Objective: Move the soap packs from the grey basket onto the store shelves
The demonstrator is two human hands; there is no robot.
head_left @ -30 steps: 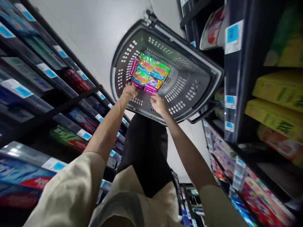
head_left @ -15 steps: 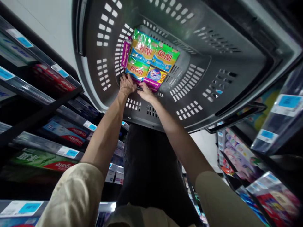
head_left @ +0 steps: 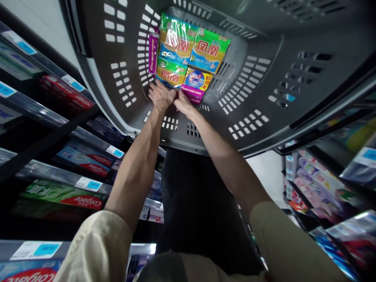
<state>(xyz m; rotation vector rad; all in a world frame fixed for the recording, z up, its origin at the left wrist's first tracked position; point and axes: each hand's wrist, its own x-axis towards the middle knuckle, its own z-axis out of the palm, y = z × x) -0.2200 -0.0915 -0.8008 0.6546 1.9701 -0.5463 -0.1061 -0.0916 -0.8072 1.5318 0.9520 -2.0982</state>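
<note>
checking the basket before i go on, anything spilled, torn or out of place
Nothing stands out. The colourful packs lie flat and close together on the floor of the basket, none visibly torn or spilled. Only the purple pack stands on edge beside them.

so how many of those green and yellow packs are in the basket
3. The top-left pack lies on the basket floor, the top-right pack beside it, the lower pack just above the left hand. Others may be hidden underneath.

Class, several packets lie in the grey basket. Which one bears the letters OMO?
The packet with the blue logo and magenta edge, nearest the right hand; the three yellow-green packets carry red characters instead.
</note>
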